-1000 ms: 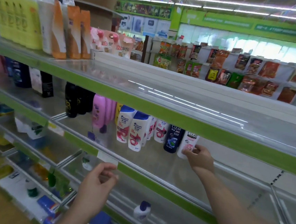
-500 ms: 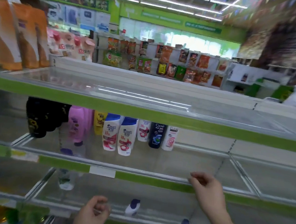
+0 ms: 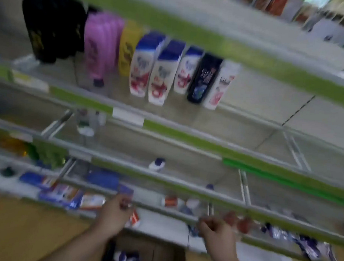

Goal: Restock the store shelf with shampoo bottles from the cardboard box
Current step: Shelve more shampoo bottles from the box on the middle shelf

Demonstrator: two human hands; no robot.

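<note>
Judging by the blurred view, I reckon restocking is partly done: bottles [image 3: 160, 72] stand upper centre on the shelf [image 3: 254, 94], and more fill the box [image 3: 163, 258] at bottom centre. My left hand [image 3: 114, 213] and right hand [image 3: 218, 232] are loosely curled and empty.

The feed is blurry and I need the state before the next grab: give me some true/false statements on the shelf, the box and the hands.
1. A black bottle stands between white bottles on the shampoo shelf. True.
2. The pink bottles stand right of the white blue-capped bottles. False: they stand to their left.
3. The right hand holds a bottle. False: no bottle shows in it.
4. The cardboard box at the picture's bottom edge holds blue-capped bottles. True.
</note>
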